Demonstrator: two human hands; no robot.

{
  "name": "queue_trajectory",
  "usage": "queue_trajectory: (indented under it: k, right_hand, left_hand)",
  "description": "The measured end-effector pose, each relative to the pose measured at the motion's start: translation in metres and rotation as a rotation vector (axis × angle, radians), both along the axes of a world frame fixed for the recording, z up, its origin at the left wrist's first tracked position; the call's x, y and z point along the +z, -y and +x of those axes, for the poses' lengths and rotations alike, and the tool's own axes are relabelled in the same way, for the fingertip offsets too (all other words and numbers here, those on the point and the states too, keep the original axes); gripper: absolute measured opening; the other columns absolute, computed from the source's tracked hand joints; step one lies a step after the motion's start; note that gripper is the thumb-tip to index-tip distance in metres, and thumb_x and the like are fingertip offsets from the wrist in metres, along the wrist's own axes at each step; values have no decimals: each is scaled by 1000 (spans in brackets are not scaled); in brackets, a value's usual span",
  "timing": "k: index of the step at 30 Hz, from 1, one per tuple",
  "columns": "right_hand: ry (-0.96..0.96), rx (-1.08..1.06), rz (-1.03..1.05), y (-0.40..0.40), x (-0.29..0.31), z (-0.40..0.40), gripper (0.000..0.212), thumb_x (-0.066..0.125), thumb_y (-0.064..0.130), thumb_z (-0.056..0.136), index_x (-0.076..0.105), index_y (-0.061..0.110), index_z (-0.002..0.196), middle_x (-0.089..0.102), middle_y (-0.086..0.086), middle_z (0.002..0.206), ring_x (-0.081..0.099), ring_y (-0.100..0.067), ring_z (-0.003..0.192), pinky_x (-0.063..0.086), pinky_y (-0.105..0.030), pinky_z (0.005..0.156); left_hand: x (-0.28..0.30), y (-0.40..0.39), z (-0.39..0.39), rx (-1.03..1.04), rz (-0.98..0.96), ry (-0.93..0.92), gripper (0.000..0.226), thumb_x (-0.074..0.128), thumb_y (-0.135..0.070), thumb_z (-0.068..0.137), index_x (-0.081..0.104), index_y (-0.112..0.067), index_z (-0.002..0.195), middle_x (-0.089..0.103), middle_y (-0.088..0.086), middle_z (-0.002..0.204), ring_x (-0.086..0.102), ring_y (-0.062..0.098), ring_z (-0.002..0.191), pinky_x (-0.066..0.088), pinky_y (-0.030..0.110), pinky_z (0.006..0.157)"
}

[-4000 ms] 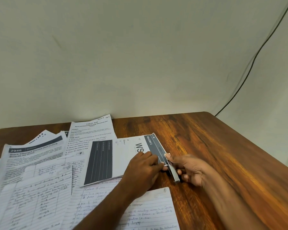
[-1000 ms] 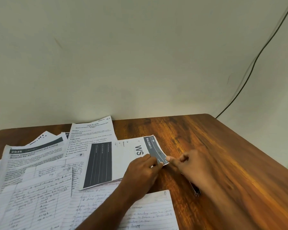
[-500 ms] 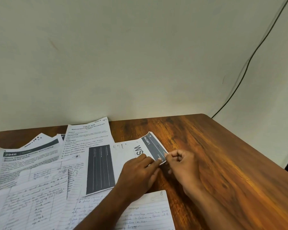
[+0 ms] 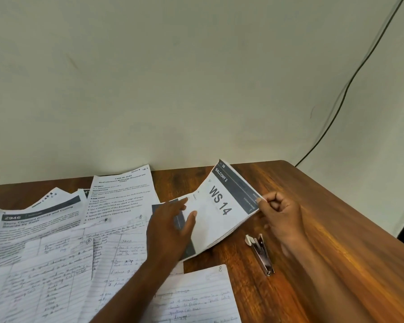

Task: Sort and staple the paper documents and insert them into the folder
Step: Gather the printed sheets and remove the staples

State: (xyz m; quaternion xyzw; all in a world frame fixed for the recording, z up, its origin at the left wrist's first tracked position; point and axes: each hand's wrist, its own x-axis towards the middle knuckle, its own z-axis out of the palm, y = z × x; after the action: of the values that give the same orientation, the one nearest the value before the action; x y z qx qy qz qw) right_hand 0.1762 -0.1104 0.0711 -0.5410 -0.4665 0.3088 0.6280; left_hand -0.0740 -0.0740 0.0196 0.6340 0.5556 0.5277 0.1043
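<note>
The right hand (image 4: 279,214) pinches the near right corner of a printed booklet marked "WS 14" (image 4: 219,203), fingers curled tight on the dark header strip. The left hand (image 4: 170,227) lies on the booklet's left half with fingers almost straight and thumb spread, pressing it down rather than gripping. Between them the booklet bows upward, its far corner tilted toward twelve o'clock off the wooden worktop (image 4: 336,229).

This looks like the stapling step just finishing for this set, or the corner being checked; the pictures do not show a staple. The next move likely calls for laying the set flat and gathering another group of pages.

A small metal stapler (image 4: 261,252) lies untouched on the worktop at about five o'clock from the booklet, just below the right hand. Loose handwritten sheets (image 4: 63,271) and printed pages (image 4: 119,197) overlap from nine to seven o'clock of the left hand. One lined sheet (image 4: 196,297) lies at six o'clock. No folder is visible.
</note>
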Motion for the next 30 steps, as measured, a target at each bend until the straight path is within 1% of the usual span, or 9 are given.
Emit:
queue_trajectory:
  k: [3,6,11,15,18,20,22,27,30]
  right_hand:
    - [-99,0,35,0,4,10,6,71,4,93,67,3,98,79,-9,85,70,-13,59,47,-20,42]
    - [-194,-1,54,-2,3,18,12,75,4,90,69,3,99,79,-11,87,67,-15,59,46,-22,44]
    - [-351,-21,65,-7,0,27,7,74,7,90,71,12,95,77,-6,88,62,-12,58,42,-23,44]
    - [-460,-21,58,-8,-1,31,8,74,10,91,71,15,96,75,-5,87,58,-11,57,41,-20,42]
    - [-524,-18,45,-10,-3,34,9,74,12,92,72,18,98,76,-2,85,55,-9,59,39,-20,44]
    - [-556,-28,40,-11,-5,34,9,75,14,92,73,19,99,76,0,86,55,-9,61,39,-20,45]
    - [-586,-38,40,-12,-7,33,10,75,15,92,74,20,101,76,0,86,55,-9,63,39,-20,45]
    - [-592,-51,34,-14,-10,24,20,77,18,90,70,15,109,78,-11,104,64,-18,77,39,-27,51]
    - [-488,19,-5,-13,-13,15,32,76,18,91,66,10,120,80,-13,106,70,-25,87,45,-30,55]
  left_hand:
    - [5,-7,-8,54,-9,6,48,81,-44,86,66,-31,130,67,-3,136,63,18,117,52,43,104]
    - [5,-17,-18,78,-86,-16,69,82,-50,83,55,-25,142,58,3,148,57,27,131,48,53,111]
    - [1,-27,-32,18,-255,-26,103,75,-73,74,31,-33,158,38,1,165,42,30,148,39,60,118]
    - [0,-26,-35,-101,-339,61,111,70,-80,68,24,-37,160,42,1,164,49,33,144,43,59,115]
    - [3,-22,-30,-165,-373,102,94,77,-66,76,37,-35,155,48,-4,159,54,27,140,45,51,114]
    - [6,-19,-30,-230,-370,190,74,80,-58,78,55,-33,143,60,-10,147,63,15,125,52,47,109]
    - [9,-17,-32,-278,-360,231,55,80,-54,79,69,-31,128,72,-13,130,73,13,109,58,46,102]
    - [8,-18,-31,-216,-328,309,19,78,-40,90,76,-32,107,78,-20,106,76,9,94,63,40,93]
    - [11,-17,-30,-160,-269,354,16,75,-36,93,76,-28,107,78,-13,104,75,14,92,64,37,88]
